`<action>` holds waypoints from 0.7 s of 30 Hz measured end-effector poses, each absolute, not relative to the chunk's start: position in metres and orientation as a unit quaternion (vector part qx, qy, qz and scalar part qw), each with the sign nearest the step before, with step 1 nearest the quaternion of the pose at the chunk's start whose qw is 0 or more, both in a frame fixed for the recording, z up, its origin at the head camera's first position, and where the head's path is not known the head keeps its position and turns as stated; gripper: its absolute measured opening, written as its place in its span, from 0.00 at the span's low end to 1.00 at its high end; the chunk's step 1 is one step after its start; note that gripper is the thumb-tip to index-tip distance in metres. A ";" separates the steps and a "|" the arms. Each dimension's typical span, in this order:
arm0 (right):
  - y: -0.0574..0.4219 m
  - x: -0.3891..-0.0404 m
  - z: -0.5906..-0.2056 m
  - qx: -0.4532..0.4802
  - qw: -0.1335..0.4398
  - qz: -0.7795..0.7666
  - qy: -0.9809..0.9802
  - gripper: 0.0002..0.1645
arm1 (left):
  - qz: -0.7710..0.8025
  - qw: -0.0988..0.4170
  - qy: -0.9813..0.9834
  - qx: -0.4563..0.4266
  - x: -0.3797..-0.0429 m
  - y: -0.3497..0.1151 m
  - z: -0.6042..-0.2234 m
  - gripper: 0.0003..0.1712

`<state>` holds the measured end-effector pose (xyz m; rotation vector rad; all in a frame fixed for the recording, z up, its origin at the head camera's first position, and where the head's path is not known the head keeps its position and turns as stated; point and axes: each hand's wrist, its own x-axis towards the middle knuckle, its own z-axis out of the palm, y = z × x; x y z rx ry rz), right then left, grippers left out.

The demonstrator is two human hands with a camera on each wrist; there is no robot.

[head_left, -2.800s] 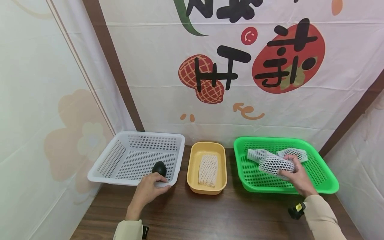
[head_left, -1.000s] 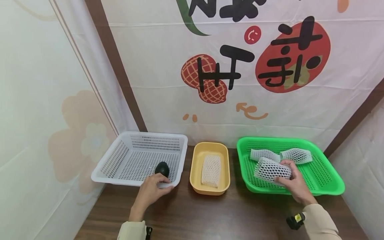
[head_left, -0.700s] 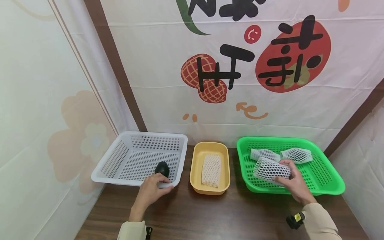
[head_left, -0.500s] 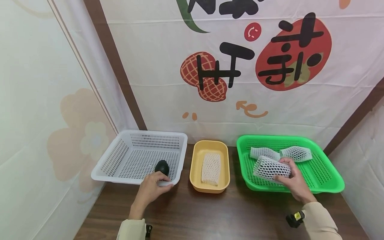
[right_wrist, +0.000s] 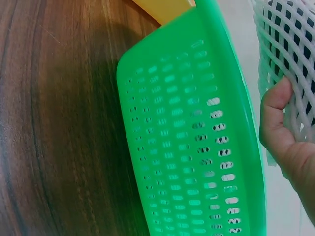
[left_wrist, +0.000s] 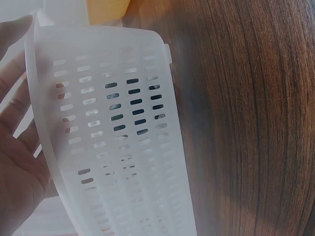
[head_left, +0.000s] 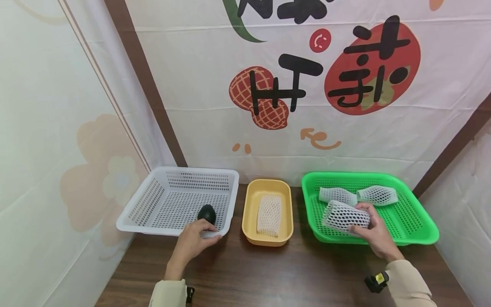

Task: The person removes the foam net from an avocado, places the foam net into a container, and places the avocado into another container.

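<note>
In the head view, my left hand (head_left: 194, 241) holds the near right rim of the white basket (head_left: 132, 227), fingers over the edge and thumb along it. A dark avocado (head_left: 207, 213) lies inside, right by those fingers. My right hand (head_left: 377, 234) holds a white foam net sleeve (head_left: 345, 216) over the green basket (head_left: 418, 204); something dark shows through its mesh. The thumb presses the net (right_wrist: 299, 59) in the right wrist view. Two more foam net sleeves, a left one (head_left: 336, 196) and a right one (head_left: 377, 195), lie behind it.
Between the baskets stands a yellow tray (head_left: 249, 200) with a flat foam net sleeve (head_left: 269, 215) in it. All stand on a dark wooden table (head_left: 276, 277). A printed cloth (head_left: 199, 128) hangs right behind them.
Over the last few seconds my right hand has shifted the held sleeve slightly left, and the right rear sleeve now shows more fully. My left hand keeps its place on the white basket.
</note>
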<state>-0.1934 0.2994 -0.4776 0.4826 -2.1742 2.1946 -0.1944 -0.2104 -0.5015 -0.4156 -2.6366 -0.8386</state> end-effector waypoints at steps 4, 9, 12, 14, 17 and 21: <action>0.297 -0.193 -0.479 0.163 0.003 0.701 -0.694 0.34 | -0.295 0.170 -0.929 -0.145 -0.194 -0.210 -0.501 0.10; 0.294 -0.192 -0.478 0.158 0.006 0.701 -0.695 0.34 | -0.296 0.165 -0.930 -0.144 -0.194 -0.210 -0.500 0.11; 0.293 -0.191 -0.477 0.151 0.008 0.701 -0.697 0.35 | -0.298 0.163 -0.929 -0.145 -0.194 -0.210 -0.500 0.11; 0.292 -0.191 -0.477 0.151 0.008 0.700 -0.698 0.35 | -0.300 0.161 -0.929 -0.147 -0.194 -0.210 -0.500 0.11; 0.291 -0.190 -0.478 0.155 0.007 0.701 -0.696 0.35 | -0.305 0.162 -0.926 -0.152 -0.194 -0.211 -0.500 0.11; 0.289 -0.188 -0.477 0.165 0.004 0.704 -0.691 0.34 | -0.309 0.165 -0.923 -0.157 -0.194 -0.211 -0.501 0.11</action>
